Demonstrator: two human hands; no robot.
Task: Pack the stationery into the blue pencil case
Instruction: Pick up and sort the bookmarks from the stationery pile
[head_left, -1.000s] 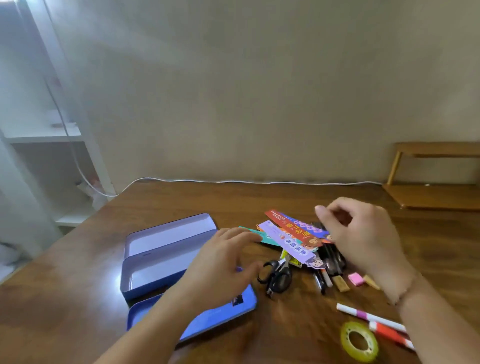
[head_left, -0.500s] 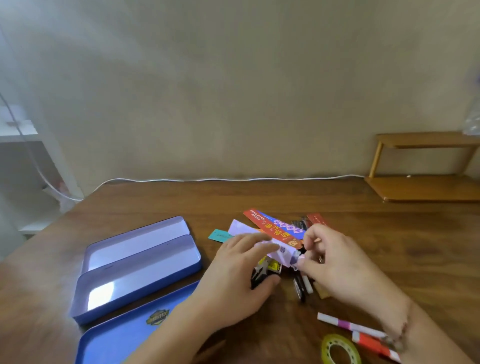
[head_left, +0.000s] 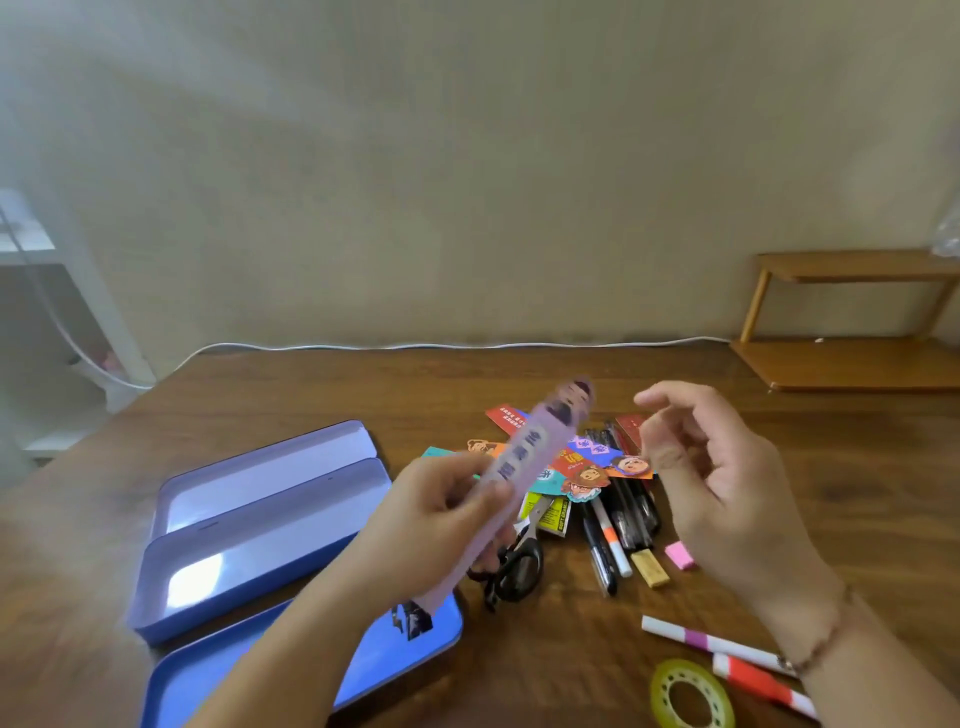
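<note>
At the lower edge sit a roll of clear tape (head_left: 692, 696) and two striped markers (head_left: 719, 644). The blue pencil case (head_left: 260, 545) lies open at lower left. Mid-frame, the left hand (head_left: 441, 514) pinches a lilac bookmark (head_left: 511, 488) (its print too blurred to read). The right hand (head_left: 727, 483) hovers with fingers loosely spread, holding nothing. Behind lie scissors (head_left: 514, 566), pens (head_left: 618, 519) and cartoon bookmarks (head_left: 587, 467).

The wooden table (head_left: 311, 395) carries the open blue pencil case (head_left: 260, 525), scissors (head_left: 514, 566), pens (head_left: 618, 525), erasers (head_left: 649, 569), tape roll (head_left: 691, 696) and a wooden rack (head_left: 852, 358).
</note>
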